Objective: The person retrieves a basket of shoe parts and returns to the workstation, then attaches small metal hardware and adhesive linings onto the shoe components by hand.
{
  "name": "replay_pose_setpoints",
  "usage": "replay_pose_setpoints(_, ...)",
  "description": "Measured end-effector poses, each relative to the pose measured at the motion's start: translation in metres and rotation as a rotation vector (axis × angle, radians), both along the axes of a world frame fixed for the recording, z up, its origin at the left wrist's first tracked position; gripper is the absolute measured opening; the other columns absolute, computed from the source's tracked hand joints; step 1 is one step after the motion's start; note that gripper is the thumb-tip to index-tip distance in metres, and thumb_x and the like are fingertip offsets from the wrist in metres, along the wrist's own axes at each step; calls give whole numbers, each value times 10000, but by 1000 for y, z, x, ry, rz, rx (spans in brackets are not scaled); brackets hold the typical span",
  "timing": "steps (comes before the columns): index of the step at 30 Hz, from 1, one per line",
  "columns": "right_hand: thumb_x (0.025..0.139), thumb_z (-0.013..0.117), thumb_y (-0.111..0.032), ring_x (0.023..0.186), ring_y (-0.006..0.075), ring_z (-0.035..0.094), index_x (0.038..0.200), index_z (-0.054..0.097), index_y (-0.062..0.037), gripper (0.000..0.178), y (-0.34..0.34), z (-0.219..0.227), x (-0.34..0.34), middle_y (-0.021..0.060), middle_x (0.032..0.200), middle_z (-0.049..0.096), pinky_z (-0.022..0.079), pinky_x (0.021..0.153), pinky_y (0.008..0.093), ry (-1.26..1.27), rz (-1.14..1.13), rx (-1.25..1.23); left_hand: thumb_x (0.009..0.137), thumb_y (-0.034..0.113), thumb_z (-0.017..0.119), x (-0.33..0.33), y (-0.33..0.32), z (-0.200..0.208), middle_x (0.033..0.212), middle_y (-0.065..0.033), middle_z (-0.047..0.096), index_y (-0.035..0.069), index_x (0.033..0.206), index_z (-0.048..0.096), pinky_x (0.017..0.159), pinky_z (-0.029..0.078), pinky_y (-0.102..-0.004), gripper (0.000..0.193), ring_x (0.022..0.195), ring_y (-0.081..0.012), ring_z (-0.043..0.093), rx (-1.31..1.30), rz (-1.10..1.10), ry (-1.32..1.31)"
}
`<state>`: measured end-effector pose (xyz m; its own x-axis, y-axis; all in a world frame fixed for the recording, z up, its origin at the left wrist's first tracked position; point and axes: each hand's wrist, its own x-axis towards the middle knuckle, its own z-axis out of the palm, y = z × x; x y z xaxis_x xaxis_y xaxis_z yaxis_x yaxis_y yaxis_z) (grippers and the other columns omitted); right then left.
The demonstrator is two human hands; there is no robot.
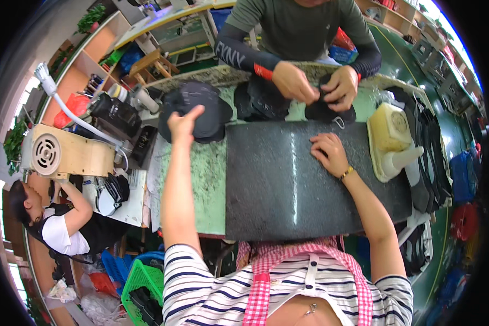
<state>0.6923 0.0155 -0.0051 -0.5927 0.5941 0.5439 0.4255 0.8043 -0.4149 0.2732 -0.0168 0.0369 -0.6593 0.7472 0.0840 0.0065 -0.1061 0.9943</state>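
Upper left, left hand [183, 125] touched black stack [204, 95], thumb splayed, grip unclear: likely pickup, next wanting firm hold. Right hand [330, 153] rested loosely spread.

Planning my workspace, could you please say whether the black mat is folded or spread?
Spread: the black mat lies flat on the table, beneath the right hand.

A pink gingham apron [258, 290] tops a navy-striped white shirt [214, 299]
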Motion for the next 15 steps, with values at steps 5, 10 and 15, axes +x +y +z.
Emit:
replay_pose_setpoints(5, 741, 656, -107, 961, 252, 540, 785, 576, -73, 98, 8, -5, 4, 39, 996, 626, 389, 871, 377, -7, -5, -1, 739, 99, 698, 36, -126, 40, 1089, -122, 606, -23, 1173, 528, 890, 470, -343, 481, 969, -241, 604, 23, -286, -342)
replay_pose_setpoints(10, 746, 647, -101, 957, 254, 542, 782, 574, -68, 88, 13, -1, 3, 49, 986, 624, 394, 866, 366, -21, 29, 3, 685, 222, 795, 69, -172, -58, 1076, -129, 602, -43, 1141, 531, 854, 466, -316, 590, 943, -204, 587, -317, -152, -172)
replay_pose_setpoints(15, 753, 646, -115, 923, 251, 568, 757, 553, -72, 103, 16, 8, 9, 79, 957, 618, 397, 853, 365, -66, 86, -1, 663, 329, 798, 70, -167, -52, 1283, -241, 423, -53, 1253, 439, 967, 382, -366, 789, 1161, -303, 455, -374, -96, 410)
